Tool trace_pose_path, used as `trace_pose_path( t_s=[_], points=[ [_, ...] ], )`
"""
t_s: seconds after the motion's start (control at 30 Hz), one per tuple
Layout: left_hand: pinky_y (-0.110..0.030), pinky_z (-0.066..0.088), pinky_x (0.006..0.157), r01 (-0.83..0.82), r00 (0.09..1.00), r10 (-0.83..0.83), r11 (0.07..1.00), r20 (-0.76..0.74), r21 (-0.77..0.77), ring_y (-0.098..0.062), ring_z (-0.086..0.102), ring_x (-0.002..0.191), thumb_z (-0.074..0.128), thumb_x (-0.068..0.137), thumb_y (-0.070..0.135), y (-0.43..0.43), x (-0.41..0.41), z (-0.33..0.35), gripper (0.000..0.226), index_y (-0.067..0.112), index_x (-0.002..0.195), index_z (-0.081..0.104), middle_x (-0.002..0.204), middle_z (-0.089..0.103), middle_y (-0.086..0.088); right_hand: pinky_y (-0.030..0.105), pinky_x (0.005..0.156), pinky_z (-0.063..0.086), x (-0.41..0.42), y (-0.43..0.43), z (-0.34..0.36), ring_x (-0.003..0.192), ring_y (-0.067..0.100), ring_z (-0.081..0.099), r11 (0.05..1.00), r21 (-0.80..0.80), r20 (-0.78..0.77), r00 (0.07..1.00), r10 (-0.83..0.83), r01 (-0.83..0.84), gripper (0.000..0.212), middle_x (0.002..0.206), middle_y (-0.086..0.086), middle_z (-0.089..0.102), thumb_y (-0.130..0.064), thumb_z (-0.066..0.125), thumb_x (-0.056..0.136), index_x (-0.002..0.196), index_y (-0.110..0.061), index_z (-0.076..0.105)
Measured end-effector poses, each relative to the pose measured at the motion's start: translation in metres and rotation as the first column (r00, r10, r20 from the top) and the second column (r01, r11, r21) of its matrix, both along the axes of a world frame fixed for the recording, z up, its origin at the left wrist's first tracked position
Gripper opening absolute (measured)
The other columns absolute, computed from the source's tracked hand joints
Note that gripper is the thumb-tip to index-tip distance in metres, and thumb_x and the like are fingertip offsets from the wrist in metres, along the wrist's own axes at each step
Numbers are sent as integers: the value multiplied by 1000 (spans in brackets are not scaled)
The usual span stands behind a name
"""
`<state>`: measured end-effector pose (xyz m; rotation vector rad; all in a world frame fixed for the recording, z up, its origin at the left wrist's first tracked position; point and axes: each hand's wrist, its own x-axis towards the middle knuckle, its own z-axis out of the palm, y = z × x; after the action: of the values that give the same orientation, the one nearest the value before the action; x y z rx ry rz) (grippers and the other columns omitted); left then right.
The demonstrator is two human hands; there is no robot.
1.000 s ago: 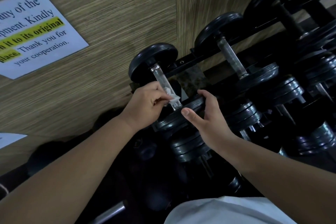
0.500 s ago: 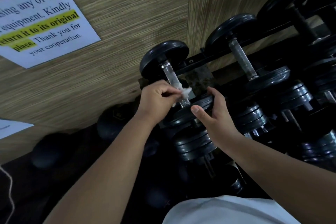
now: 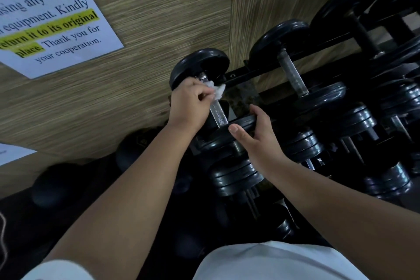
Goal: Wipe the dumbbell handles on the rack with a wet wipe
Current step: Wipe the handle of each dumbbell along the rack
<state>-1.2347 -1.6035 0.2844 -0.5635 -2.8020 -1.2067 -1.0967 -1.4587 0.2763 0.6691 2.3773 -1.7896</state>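
Note:
A black dumbbell sits at the left end of the rack's top row, its chrome handle [image 3: 218,113] running between a far plate [image 3: 200,66] and a near plate [image 3: 238,127]. My left hand [image 3: 189,104] is closed around the upper part of that handle, pinching a crumpled white wet wipe [image 3: 217,90] against the bar near the far plate. My right hand [image 3: 259,136] grips the rim of the near plate, thumb in front and fingers over the top. The lower half of the handle shows bare and shiny.
More black dumbbells [image 3: 293,75] fill the black rack [image 3: 254,74] to the right and on lower rows. A wood-grain wall [image 3: 147,29] stands behind, carrying a printed notice [image 3: 52,27]. Dark round weights [image 3: 54,184] lie on the floor at left.
My left hand has slid the wipe up the handle from near the front plate to just below the far plate. My right hand has stayed on the near plate's rim.

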Motion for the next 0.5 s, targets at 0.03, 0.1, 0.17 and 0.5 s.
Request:
trace_pose_path(
  t_s=[0.03,0.1,0.17,0.5],
  points=[
    [-7,48,83,61,998,-60,998,36,-3,-3,63,91,81,88,14,-5,4,-2,11,14,99,82,102,68,6,34,108,31,0,-1,0,143,11,27,1000,-3,-5,1000,-6,6,100,159,-15,19,-78,58,74,154,-36,15],
    [-7,48,78,175,981,-172,984,90,-28,-1,64,85,82,86,12,-15,11,-5,12,13,98,83,97,68,5,33,108,31,1,-2,1,143,10,27,1000,-11,-10,1000,-11,11,99,159,-15,19,-77,59,75,154,-35,16],
    [-3,44,76,235,970,-230,970,82,-58,4,62,83,82,86,9,-18,12,-4,12,11,99,82,95,67,5,37,112,33,2,-2,1,143,11,29,1000,-9,-15,1000,-12,12,99,158,-15,21,-78,59,74,154,-36,17],
    [-22,49,83,207,974,-224,931,-20,-301,-18,66,95,71,95,13,16,-34,18,13,8,104,79,106,66,0,26,104,26,6,-4,6,144,9,26,999,-14,-28,998,-50,50,95,161,-15,20,-73,60,79,156,-38,15]
  ],
)
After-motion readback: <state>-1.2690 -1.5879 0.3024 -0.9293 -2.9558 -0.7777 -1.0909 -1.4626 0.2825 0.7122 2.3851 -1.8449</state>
